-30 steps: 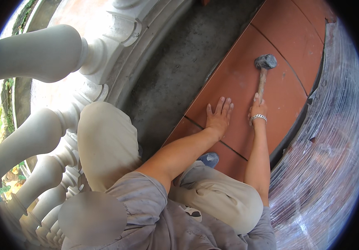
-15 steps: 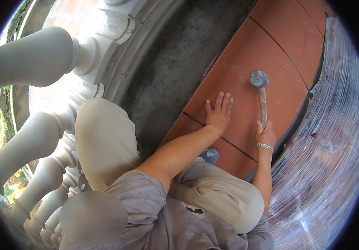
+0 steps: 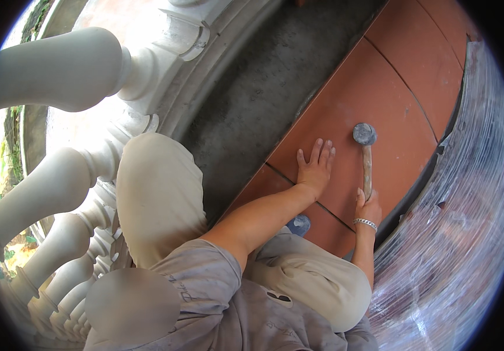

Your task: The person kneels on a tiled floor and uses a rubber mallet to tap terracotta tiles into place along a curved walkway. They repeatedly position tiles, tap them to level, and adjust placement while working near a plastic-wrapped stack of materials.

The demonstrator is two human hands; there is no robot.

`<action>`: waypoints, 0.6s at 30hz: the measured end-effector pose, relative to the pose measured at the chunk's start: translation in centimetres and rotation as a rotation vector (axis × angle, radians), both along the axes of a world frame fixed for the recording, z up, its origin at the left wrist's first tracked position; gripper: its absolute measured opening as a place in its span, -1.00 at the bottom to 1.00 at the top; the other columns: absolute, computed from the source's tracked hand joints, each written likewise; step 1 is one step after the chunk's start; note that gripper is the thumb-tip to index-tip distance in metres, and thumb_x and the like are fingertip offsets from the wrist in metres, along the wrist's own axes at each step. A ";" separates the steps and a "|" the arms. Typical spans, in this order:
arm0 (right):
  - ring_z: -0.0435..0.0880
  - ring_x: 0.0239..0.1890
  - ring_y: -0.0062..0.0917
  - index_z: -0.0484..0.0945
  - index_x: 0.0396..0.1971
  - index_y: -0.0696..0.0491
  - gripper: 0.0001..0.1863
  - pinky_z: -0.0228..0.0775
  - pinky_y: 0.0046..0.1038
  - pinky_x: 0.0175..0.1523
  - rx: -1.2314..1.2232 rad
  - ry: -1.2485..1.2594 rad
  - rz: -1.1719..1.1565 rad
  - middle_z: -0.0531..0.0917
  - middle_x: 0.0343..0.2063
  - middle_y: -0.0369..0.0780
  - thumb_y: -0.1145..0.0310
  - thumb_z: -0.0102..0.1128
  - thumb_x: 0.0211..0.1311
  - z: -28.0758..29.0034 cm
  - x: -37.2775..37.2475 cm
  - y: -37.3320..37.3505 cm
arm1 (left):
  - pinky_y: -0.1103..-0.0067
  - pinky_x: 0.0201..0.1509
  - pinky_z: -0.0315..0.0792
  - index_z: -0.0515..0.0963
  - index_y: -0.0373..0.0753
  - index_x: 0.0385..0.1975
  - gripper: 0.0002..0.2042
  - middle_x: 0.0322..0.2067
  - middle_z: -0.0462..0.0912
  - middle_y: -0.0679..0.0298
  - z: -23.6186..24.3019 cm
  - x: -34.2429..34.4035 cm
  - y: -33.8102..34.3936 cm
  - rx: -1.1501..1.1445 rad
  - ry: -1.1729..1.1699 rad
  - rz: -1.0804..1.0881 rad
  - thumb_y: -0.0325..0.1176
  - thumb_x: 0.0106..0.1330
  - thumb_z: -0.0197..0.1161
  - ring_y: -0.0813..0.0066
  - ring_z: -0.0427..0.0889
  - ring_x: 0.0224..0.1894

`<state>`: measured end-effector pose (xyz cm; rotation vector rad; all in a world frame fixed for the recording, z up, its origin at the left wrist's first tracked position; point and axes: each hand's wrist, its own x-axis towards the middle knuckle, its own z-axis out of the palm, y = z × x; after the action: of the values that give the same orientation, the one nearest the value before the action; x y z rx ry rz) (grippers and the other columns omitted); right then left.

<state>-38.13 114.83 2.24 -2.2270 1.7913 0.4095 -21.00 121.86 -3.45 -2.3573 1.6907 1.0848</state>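
Observation:
My left hand (image 3: pixel 315 171) lies palm down on a large terracotta-coloured floor tile (image 3: pixel 345 105), fingers stretched out, close to the joint with the nearer tile (image 3: pixel 252 190). To its right, my right hand (image 3: pixel 369 209), with a chain bracelet at the wrist, is closed around the lower end of the wooden handle of a rubber mallet (image 3: pixel 365 134). The mallet's grey, round head is over the same tile, beyond my hands. Whether the head touches the tile I cannot tell.
Left of the tiles runs a strip of dark grey mortar (image 3: pixel 252 76), then a pale railing with thick balusters (image 3: pixel 59 70). On the right, clear plastic film (image 3: pixel 456 234) covers a reddish surface. A dark gap (image 3: pixel 413 196) separates it from the tiles. My bent knees flank the near tile.
The view has shifted a little, so the surroundings sit lower and further right. The mallet head sits slightly nearer my left hand. My left hand stays flat on the tile.

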 end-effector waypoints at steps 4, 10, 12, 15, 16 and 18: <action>0.66 -0.36 0.06 0.48 -0.24 0.03 -0.56 0.45 0.02 -0.25 -0.002 -0.009 -0.026 0.68 -0.46 0.01 -0.10 0.11 0.31 0.1 -0.3 0.3 | -0.21 0.38 0.01 -0.12 -0.26 0.49 -0.03 0.53 -0.29 0.14 -0.7 -0.3 0.3 -0.076 -0.026 0.041 -0.38 0.12 0.38 0.02 -0.37 0.55; 0.66 -0.35 0.07 0.48 -0.23 0.03 -0.56 0.46 0.02 -0.23 0.050 0.085 -0.064 0.68 -0.46 0.04 -0.10 0.12 0.31 0.1 -0.1 0.6 | -0.21 0.39 0.00 -0.12 -0.26 0.49 0.02 0.52 -0.29 0.12 -0.3 -0.1 0.2 -0.034 0.009 0.030 -0.32 0.07 0.45 0.02 -0.36 0.55; 0.66 -0.35 0.07 0.48 -0.22 0.03 -0.56 0.47 0.02 -0.23 0.056 0.071 -0.095 0.68 -0.47 0.05 -0.10 0.11 0.31 0.5 0.1 0.5 | -0.21 0.39 -0.01 -0.12 -0.26 0.48 0.08 0.52 -0.28 0.12 0.4 0.2 0.0 -0.029 0.006 0.021 -0.25 0.01 0.51 0.01 -0.35 0.55; 0.67 -0.35 0.06 0.49 -0.18 0.03 -0.55 0.47 0.03 -0.22 0.058 0.029 -0.127 0.69 -0.47 0.04 -0.10 0.12 0.31 1.5 0.4 -0.1 | -0.20 0.40 -0.04 -0.12 -0.25 0.49 0.05 0.53 -0.28 0.12 1.6 1.0 -0.5 0.057 0.015 -0.080 -0.20 0.07 0.48 0.01 -0.35 0.55; 0.67 -0.34 0.06 0.49 -0.18 0.04 -0.55 0.47 0.03 -0.21 0.039 -0.053 -0.158 0.69 -0.46 0.03 -0.09 0.12 0.31 1.9 0.4 -0.4 | -0.20 0.40 -0.05 -0.11 -0.25 0.49 0.02 0.53 -0.28 0.12 2.0 1.1 -0.5 0.083 -0.002 -0.102 -0.20 0.11 0.45 0.01 -0.35 0.55; 0.68 -0.32 0.04 0.49 -0.18 0.04 -0.55 0.47 0.02 -0.20 -0.024 -0.194 -0.190 0.69 -0.46 0.02 -0.09 0.13 0.30 2.5 0.5 -1.4 | -0.16 0.41 -0.03 -0.14 -0.27 0.49 0.16 0.52 -0.28 0.09 2.5 1.4 -0.6 0.065 0.016 -0.100 -0.14 -0.05 0.56 -0.03 -0.35 0.55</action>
<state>-37.61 113.46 4.76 -2.0097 1.8883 0.1290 -19.60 121.25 -0.93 -2.2054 1.7306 1.1266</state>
